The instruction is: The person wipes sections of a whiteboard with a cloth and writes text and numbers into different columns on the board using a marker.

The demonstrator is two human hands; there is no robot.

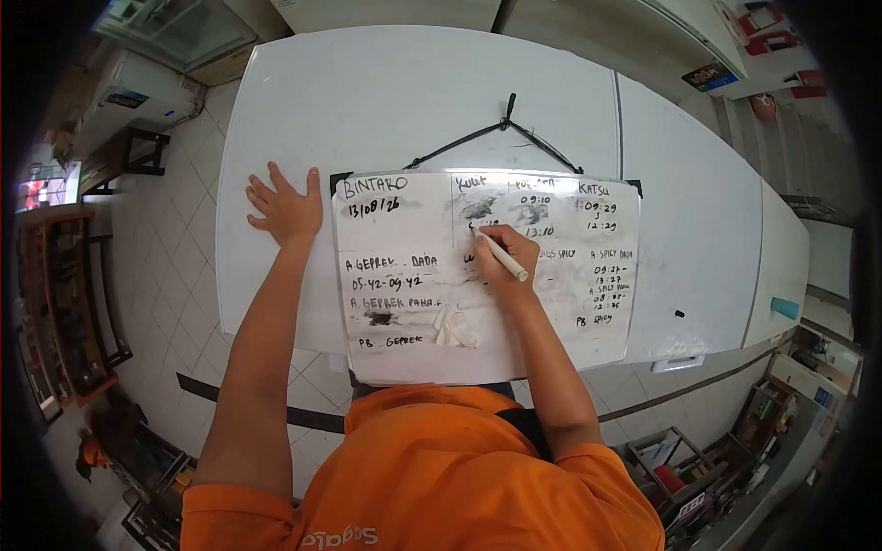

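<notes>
My right hand point(514, 253) grips a white marker point(504, 257), its tip on or just over the whiteboard point(395, 234) under the "Kulit" heading. The board lies on a white table and carries handwritten names, times and black smudges. My left hand point(287, 204) rests flat on the tabletop beside the board's left edge, fingers spread, holding nothing. On the lower middle of the board sits a crumpled white tissue point(456, 329). A black cord point(508, 121) loops from the board's top edge. Part of the writing is hidden behind my right hand.
The white table point(367, 92) extends past the board on both sides. A small black cap-like piece point(680, 313) and a teal cylinder point(785, 308) lie to the right. Shelves point(69, 303) stand at far left, and a stool-like frame point(680, 468) is at lower right.
</notes>
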